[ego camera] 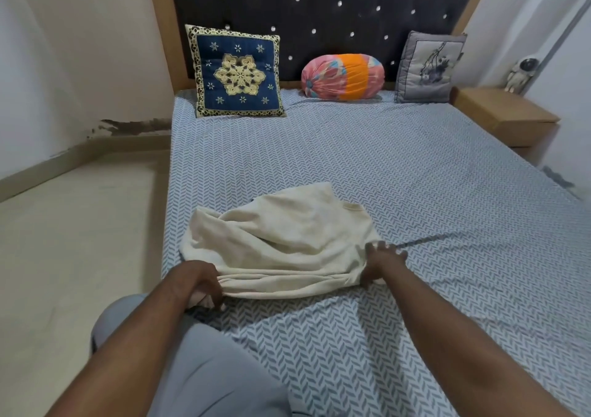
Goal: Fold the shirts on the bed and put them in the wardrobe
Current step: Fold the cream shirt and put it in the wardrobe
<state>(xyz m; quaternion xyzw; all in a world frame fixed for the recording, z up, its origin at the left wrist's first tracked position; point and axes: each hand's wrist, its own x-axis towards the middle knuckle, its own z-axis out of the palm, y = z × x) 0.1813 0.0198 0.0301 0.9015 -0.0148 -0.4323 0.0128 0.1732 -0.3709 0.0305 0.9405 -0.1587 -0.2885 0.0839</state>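
Holding the cream shirt by its near hem

Your left hand [200, 284] grips the near-left corner of the cream shirt [281, 244], with the fingers curled round a bunch of the hem. Your right hand [380, 264] is at the shirt's near-right corner, fingers spread across the cloth edge and the sheet. The blur hides whether the thumb hooks under the hem. The shirt lies rumpled on the bed [415, 176] at your 12 o'clock, close to the bed's near-left edge, with its neckline turned towards 1 o'clock. The hem stretches between your two hands.

Far off at 12 o'clock, three cushions lean against the dark studded headboard [319, 7]. A blue embroidered cushion [236, 73] is at 11, a pink and orange bolster [342, 76] at 12 and a grey cushion [427, 68] at 1. At 2 o'clock a wooden bedside table [499, 113] touches the bed, and a small astronaut figure [521, 74] stands on it. Your knee in grey trousers [192, 352] is at 6 o'clock
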